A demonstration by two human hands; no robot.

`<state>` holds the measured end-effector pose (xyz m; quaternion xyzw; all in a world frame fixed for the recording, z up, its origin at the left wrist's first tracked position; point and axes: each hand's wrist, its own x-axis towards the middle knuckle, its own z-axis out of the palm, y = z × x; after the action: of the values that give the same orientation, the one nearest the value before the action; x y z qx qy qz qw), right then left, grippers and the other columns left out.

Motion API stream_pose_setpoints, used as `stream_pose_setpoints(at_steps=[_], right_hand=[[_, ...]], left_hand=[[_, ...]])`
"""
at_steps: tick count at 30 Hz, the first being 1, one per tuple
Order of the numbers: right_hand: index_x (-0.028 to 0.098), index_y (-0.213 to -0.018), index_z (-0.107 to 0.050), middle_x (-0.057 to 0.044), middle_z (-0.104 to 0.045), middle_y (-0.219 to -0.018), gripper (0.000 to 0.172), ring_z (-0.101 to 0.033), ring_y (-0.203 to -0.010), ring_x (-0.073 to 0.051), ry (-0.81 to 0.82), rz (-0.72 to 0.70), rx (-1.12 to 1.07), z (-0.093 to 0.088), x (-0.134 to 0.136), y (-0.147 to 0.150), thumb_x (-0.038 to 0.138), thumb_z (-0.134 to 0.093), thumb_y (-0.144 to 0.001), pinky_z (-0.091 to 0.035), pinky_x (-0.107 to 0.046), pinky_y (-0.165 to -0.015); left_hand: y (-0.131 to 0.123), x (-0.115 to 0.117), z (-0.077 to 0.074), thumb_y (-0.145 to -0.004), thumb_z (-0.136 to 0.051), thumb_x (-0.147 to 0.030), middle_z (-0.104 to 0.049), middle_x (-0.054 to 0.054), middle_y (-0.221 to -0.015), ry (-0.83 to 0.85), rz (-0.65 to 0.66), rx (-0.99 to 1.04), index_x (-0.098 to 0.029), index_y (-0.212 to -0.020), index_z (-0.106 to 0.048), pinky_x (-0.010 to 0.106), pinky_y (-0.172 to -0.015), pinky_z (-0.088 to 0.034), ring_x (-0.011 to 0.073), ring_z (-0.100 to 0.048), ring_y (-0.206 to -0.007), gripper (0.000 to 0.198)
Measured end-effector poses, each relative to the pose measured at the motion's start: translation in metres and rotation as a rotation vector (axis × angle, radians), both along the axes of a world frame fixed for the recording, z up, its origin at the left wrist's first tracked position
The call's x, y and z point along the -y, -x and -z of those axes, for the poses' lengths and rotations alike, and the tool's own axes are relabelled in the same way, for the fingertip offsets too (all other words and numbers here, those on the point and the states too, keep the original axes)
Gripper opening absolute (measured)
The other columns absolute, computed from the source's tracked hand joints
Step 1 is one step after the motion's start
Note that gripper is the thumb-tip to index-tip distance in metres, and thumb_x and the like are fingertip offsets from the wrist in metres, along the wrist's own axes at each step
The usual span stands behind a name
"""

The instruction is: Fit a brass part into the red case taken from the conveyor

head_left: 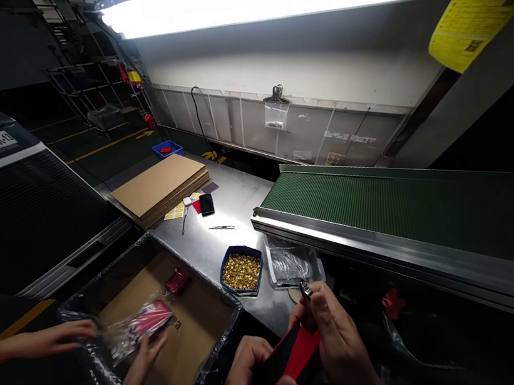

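My left hand [249, 375] is closed on the lower left side of a small red-and-black pouch [302, 352], thumb across its front. My right hand [340, 340] grips the pouch's upper right end. A shiny metal piece [306, 289] sticks up between the right thumb and forefinger; whether it is joined to the pouch I cannot tell. Just beyond my hands a dark blue tray [222, 280] holds many small gold-coloured metal parts [243, 271]. Beside it lie clear plastic bags [289, 262], partly under the conveyor's edge.
At left, a co-worker's hands [148, 357] hold a clear bag with a pink-red item [151, 317] over a plastic-lined box [235, 314]. A green conveyor [358, 210] runs along the right. Stacked cardboard [161, 183], a black phone-like item [207, 204] and tweezers [222, 227] lie farther back.
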<state>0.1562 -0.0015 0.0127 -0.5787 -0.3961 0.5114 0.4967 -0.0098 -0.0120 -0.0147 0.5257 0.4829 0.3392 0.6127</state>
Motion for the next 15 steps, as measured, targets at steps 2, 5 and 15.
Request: stream_pose_setpoints(at_steps=[2, 5, 15], right_hand=[[0.023, -0.092, -0.047, 0.000, -0.062, -0.069, 0.045, -0.050, -0.055, -0.013, -0.044, -0.079, 0.037, -0.001, 0.000, -0.001, 0.063, -0.027, -0.099, -0.038, -0.027, -0.054], [0.021, -0.095, -0.048, -0.001, -0.066, -0.071, 0.043, -0.052, -0.056, -0.012, -0.108, -0.190, 0.045, 0.003, 0.003, 0.000, 0.061, -0.031, -0.099, -0.038, -0.028, -0.056], [0.020, -0.111, -0.057, -0.012, -0.069, -0.111, 0.048, -0.066, -0.105, -0.027, -0.189, 0.196, -0.039, 0.037, 0.022, -0.021, 0.055, -0.025, -0.101, -0.053, -0.047, -0.093]], left_hand=[[0.000, -0.009, -0.003, -0.080, -0.056, -0.075, -0.058, 0.010, -0.100, 0.097, 0.088, 0.070, -0.018, -0.093, -0.059, 0.034, -0.081, -0.042, 0.0251, -0.056, -0.093, 0.059], [-0.001, -0.023, -0.007, -0.079, -0.065, -0.069, -0.063, 0.014, -0.114, 0.231, 0.332, 0.199, -0.017, -0.120, -0.058, 0.039, -0.091, -0.044, 0.0315, -0.058, -0.107, 0.067], [0.000, -0.015, -0.002, -0.068, -0.086, -0.047, -0.054, 0.017, -0.136, 0.232, 0.268, 0.274, -0.020, -0.148, -0.032, 0.041, -0.106, -0.046, 0.0314, -0.056, -0.122, 0.099]])
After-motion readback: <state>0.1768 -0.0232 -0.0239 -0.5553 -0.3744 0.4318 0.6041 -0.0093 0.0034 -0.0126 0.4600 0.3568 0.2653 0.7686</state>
